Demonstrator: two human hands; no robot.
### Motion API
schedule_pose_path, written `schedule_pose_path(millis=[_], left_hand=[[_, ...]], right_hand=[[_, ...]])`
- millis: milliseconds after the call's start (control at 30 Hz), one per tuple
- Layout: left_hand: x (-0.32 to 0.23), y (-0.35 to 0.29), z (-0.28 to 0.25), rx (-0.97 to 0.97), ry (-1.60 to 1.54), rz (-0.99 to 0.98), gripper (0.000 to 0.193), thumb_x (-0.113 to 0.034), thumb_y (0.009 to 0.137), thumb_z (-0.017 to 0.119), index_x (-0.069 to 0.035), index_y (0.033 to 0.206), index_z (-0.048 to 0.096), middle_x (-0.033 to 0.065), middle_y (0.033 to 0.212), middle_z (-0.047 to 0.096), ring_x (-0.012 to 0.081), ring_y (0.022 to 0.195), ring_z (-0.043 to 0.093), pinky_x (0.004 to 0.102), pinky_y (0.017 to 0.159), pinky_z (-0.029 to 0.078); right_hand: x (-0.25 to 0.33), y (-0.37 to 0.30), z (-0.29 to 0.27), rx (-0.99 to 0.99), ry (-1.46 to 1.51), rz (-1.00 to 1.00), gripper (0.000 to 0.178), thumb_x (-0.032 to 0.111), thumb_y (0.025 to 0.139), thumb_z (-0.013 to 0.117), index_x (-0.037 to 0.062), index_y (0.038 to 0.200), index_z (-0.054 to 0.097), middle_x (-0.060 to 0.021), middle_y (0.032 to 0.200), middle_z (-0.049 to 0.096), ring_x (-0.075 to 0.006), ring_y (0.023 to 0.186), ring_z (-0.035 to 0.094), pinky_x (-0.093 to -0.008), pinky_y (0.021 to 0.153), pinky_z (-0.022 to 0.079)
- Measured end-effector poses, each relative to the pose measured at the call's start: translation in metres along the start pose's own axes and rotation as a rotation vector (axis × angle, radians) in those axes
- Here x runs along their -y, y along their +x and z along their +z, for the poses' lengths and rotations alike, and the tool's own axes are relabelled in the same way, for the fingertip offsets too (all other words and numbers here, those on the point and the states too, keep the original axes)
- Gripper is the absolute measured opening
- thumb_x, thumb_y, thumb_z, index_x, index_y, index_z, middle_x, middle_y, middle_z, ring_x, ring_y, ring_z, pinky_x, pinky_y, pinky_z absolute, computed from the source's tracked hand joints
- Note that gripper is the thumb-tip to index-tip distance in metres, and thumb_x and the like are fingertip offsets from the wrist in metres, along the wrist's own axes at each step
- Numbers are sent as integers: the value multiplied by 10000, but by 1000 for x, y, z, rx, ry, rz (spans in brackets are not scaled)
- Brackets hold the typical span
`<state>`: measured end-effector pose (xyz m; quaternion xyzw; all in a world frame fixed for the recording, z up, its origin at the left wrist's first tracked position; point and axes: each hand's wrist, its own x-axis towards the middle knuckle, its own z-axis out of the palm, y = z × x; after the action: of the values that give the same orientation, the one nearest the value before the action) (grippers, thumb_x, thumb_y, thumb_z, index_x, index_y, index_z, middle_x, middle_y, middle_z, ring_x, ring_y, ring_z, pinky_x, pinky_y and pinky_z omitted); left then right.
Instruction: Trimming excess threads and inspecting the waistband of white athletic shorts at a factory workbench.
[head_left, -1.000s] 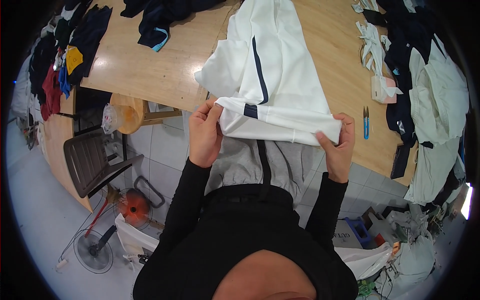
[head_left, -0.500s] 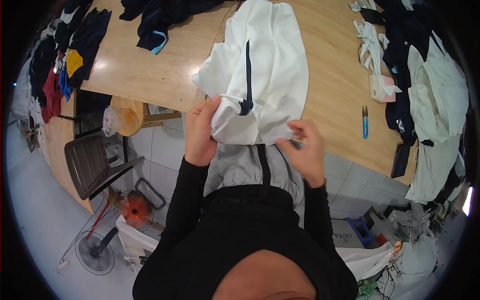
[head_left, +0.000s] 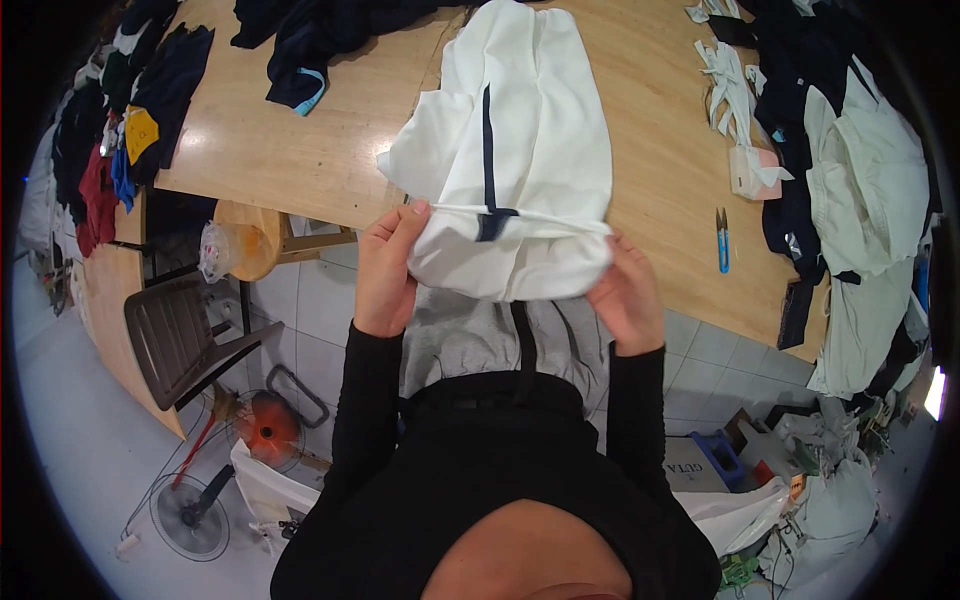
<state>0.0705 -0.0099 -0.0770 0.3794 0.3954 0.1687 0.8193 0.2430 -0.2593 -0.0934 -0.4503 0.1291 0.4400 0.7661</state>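
A white garment (head_left: 520, 160) with a dark navy stripe lies over the near edge of a wooden table (head_left: 300, 150). Its lower part is bunched into a fold that hangs off the edge. My left hand (head_left: 385, 265) grips the left end of that fold. My right hand (head_left: 625, 295) holds the right end, fingers curled under the cloth. Both hands are level, just in front of my waist.
Dark clothes (head_left: 310, 40) lie at the table's far side, and white and navy garments (head_left: 850, 170) pile at the right. Blue thread snips (head_left: 722, 240) and a small pink-and-white box (head_left: 750, 170) sit near the right edge. A grey chair (head_left: 180, 335) and a floor fan (head_left: 190, 515) stand at the left.
My right hand swung in toward the left hand and then out again. The garment's lower edge went from flat and stretched to a bunched fold.
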Motion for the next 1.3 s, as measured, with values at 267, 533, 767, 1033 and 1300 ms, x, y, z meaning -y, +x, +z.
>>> schedule_pose_path(millis=[267,533,767,1033,1300], left_hand=[[-15,-7,-2,170,17,35,184,-196,1054,719,-52,939,716,-23,913,718,45,826,623,235,773,484],[-15,-10,-7,219,-29,111,111,-133,1034,731,-48,972,693,-27,917,696,56,835,618,242,781,478],[-13,-7,-16,213,-37,143,98,-104,1033,718,-49,967,670,-2,908,704,71,825,632,251,787,490],[-8,4,-27,218,-25,168,233,-289,1083,655,-69,1155,634,55,1158,680,195,1077,682,366,971,545],[-14,9,-21,319,-1001,-175,815,-586,1025,621,37,1512,420,273,1590,470,386,1469,482,534,1220,384]], right_hand=[[74,-34,-3,77,-50,-252,408,206,1103,602,3,1440,495,-48,923,706,-124,870,687,-292,791,564],[82,-45,-8,72,-136,-348,268,183,1084,640,26,1286,560,10,786,573,-71,714,543,-240,664,444],[78,-49,-10,89,-132,-375,241,158,1076,642,22,1263,576,9,798,556,-74,707,540,-241,633,434],[78,-43,-22,285,22,-306,302,176,1072,638,37,1332,573,-107,1118,675,-172,1015,687,-324,834,554],[77,-30,-37,349,698,-143,407,202,1119,537,114,1516,544,-272,1559,493,-382,1479,456,-550,1237,345]])
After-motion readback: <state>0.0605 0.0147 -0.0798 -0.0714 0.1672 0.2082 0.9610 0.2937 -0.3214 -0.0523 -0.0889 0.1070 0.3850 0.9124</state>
